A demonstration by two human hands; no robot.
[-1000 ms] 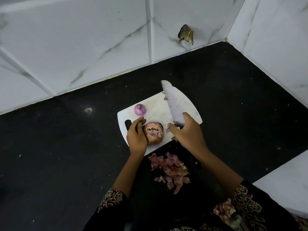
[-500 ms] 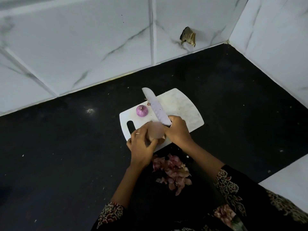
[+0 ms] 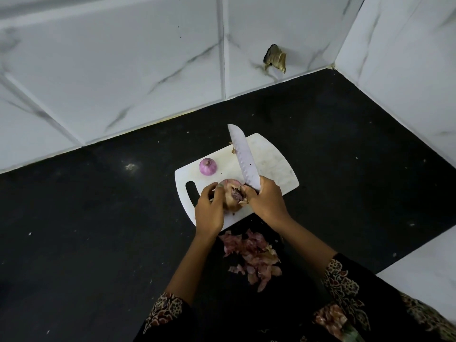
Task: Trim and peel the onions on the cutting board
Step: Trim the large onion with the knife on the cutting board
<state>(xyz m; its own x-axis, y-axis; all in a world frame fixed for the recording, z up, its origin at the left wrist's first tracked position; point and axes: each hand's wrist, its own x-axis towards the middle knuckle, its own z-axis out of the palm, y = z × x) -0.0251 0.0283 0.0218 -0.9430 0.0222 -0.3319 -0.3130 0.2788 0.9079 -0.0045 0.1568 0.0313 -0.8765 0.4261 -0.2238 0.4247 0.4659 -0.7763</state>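
A white cutting board (image 3: 271, 156) lies on a black counter (image 3: 98, 230), and everything else sits around it. At the board's near edge, the left hand (image 3: 209, 211) curls its fingers round an unpeeled onion (image 3: 230, 193), gripping it from the left side. The onion's papery brown skin is still on, and its dark, trimmed end faces the right hand. The right hand (image 3: 267, 201) is clenched round the handle of a knife (image 3: 243, 159), which is hidden inside the fist; its thumb and fingertips also touch the onion's end, where a scrap of skin sticks out. The pale blade points up and away across the middle of the board, tilted slightly to the left, its tip just past the far edge.

A small peeled purple onion (image 3: 208, 166) rests on the board's left part, beyond the handle slot (image 3: 192, 193) and apart from both hands. A small brown scrap (image 3: 232, 149) lies on the board beside the blade. Off the board's near edge, on the counter between the forearms, lies a heap of pink and brown onion peels (image 3: 254, 255). Both sleeves (image 3: 345, 287) are dark with a floral pattern. Beyond the board rises a white marbled tile wall (image 3: 123, 70).
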